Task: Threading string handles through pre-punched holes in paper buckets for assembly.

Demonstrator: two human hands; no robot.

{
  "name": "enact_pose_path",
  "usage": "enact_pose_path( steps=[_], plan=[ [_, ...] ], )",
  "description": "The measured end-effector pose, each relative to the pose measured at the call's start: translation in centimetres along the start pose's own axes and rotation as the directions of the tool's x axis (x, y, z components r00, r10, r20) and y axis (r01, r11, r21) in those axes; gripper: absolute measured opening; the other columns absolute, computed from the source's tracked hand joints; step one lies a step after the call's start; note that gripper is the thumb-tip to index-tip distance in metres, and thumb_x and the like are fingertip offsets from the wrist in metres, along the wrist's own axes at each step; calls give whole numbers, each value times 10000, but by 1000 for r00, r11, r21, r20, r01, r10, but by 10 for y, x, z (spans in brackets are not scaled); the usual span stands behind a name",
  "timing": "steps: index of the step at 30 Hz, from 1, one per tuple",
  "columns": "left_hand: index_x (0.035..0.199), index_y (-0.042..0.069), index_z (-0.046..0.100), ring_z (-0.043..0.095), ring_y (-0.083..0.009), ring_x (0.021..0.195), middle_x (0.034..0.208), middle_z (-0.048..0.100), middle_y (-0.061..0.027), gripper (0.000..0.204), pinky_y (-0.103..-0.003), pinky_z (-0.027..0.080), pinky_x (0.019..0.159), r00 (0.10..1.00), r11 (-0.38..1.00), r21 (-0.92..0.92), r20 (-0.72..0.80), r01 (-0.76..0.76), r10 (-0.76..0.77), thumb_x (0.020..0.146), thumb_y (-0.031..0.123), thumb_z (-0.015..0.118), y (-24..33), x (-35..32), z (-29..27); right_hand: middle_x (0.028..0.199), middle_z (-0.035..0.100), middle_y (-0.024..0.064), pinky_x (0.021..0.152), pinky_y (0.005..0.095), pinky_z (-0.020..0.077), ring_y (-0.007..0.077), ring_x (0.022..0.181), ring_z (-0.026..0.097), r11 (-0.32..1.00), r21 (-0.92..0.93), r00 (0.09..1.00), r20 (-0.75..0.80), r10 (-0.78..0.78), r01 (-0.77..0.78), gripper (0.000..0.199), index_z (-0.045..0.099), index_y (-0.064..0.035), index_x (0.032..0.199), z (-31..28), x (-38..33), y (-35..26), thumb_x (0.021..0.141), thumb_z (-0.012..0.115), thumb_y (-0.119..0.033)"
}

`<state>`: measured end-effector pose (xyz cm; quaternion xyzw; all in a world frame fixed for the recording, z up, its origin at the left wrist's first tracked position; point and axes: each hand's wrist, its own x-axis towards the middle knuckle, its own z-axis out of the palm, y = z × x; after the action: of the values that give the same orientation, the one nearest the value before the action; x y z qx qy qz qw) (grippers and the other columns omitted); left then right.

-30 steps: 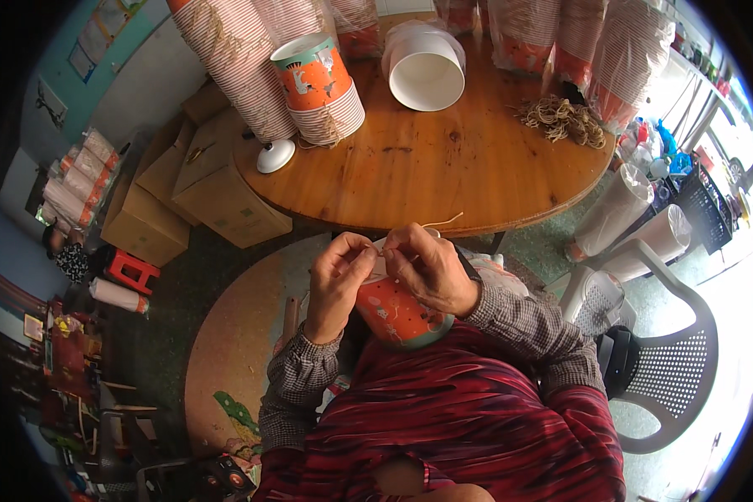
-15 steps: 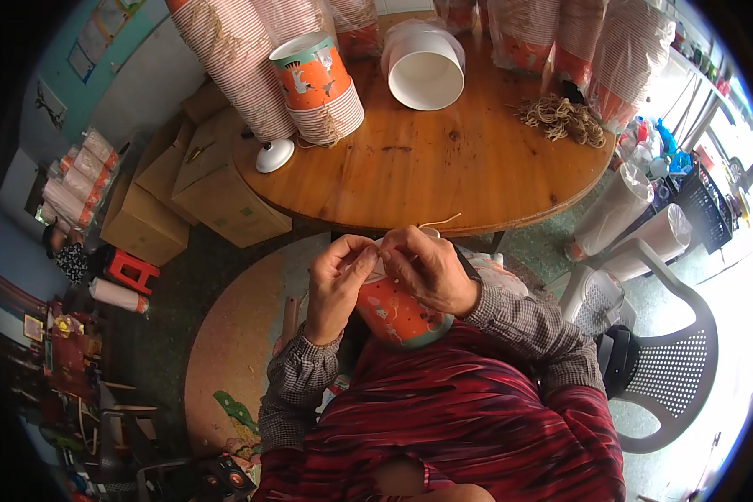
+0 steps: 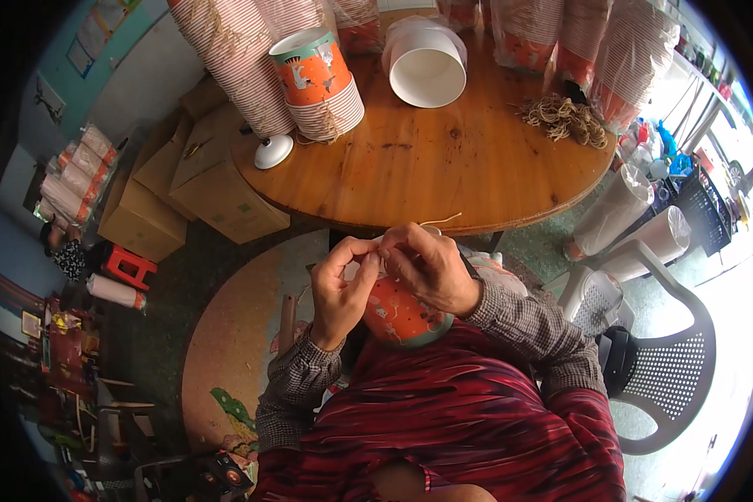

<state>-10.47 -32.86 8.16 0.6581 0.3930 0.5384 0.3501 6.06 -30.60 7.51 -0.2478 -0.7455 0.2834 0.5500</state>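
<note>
An orange paper bucket (image 3: 400, 320) with a green edge and small printed figures lies tilted in my lap, partly hidden by my hands. Above it, the fingertips of my left hand (image 3: 340, 289) and my right hand (image 3: 435, 272) meet in a pinch. A thin beige string (image 3: 448, 220) sticks out beyond my right hand, and both hands seem to grip it. The spot where the fingertips meet is too small to make out clearly.
Ahead, a round wooden table (image 3: 427, 180) bears stacked paper buckets (image 3: 322, 88), a white bucket (image 3: 427, 77), a white lid (image 3: 274, 152) and a heap of strings (image 3: 565, 120). Cardboard boxes (image 3: 226, 184) stand left; a grey plastic chair (image 3: 669, 368) stands right.
The fingers have shifted slightly at the pinch, and my left hand has turned a little. The bucket stays in my lap.
</note>
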Motion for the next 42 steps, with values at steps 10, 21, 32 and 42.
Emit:
enact_pose_path(
  steps=[10, 21, 32, 42],
  plan=[
    [908, -59, 644, 602, -89, 783, 831, 639, -46, 87, -225, 507, 715, 998, 996, -87, 56, 36, -31, 905, 22, 613, 0, 3, -4, 692, 610, 34, 572, 234, 486, 65, 644, 586, 872, 311, 926, 152, 346, -377, 79, 571, -1, 960, -9, 3, -5, 932, 586, -73],
    [880, -47, 625, 593, -99, 782, 808, 635, -56, 83, -256, 474, 819, 993, 988, 92, 13, -122, 121, 905, 27, 598, -3, 4, -3, 740, 634, 67, 595, 249, 515, 113, 668, 630, 957, 112, 962, 75, 261, -269, 60, 571, 4, 958, -8, 1, -13, 911, 580, -32],
    [896, -19, 597, 529, -60, 746, 775, 584, -11, 124, -215, 441, 681, 998, 997, -54, -40, 54, -56, 949, 82, 549, 1, -2, 1, 807, 624, 83, 633, 256, 519, 115, 720, 630, 972, 23, 971, 64, 230, -232, 70, 558, 15, 970, -7, -4, -15, 906, 574, -10],
    [906, -6, 580, 538, -53, 818, 857, 573, 3, 152, -209, 450, 762, 986, 985, -154, 159, 76, -51, 982, 111, 520, 5, 3, -10, 768, 567, 17, 570, 217, 444, 65, 655, 518, 909, 237, 939, 102, 329, -344, 115, 556, -4, 934, -2, -5, -7, 958, 557, -117]
  ],
)
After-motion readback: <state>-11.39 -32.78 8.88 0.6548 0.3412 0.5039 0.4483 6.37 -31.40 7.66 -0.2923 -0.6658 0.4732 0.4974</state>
